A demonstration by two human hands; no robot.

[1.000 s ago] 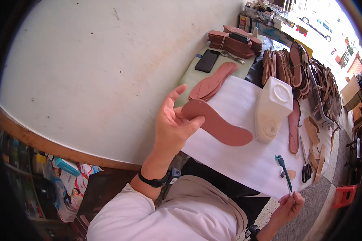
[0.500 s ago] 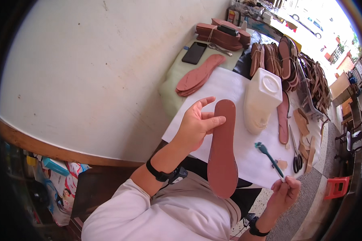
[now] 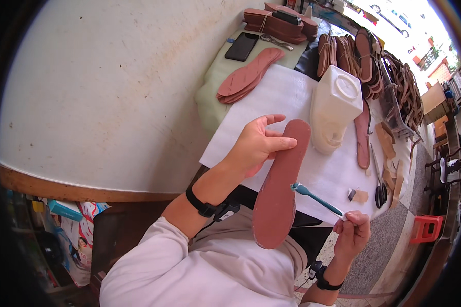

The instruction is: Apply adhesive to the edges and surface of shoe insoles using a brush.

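Observation:
A reddish-brown shoe insole (image 3: 275,204) is pinched near its narrow end by my left hand (image 3: 253,146), thumb on top, and slants down over my lap. My right hand (image 3: 354,231) grips the pale end of a teal toothbrush (image 3: 317,197). Its head meets the right edge of the insole, about midway along. Beyond the insole stands a white plastic container (image 3: 335,110) with a cloudy, narrowing lower part, on a white sheet (image 3: 287,97).
Several insoles (image 3: 248,77) lie stacked at the far left, near a phone (image 3: 242,46). Bundled insoles (image 3: 281,25) sit at the back. To the right are scissors (image 3: 379,189), leather scraps (image 3: 385,140) and a bin of brown straps (image 3: 402,97). A red stool (image 3: 426,228) stands on the floor.
The toothbrush has moved left from over the sheet to the insole's edge, carried by my right hand. My left hand has tilted the insole, its upper end shifting right.

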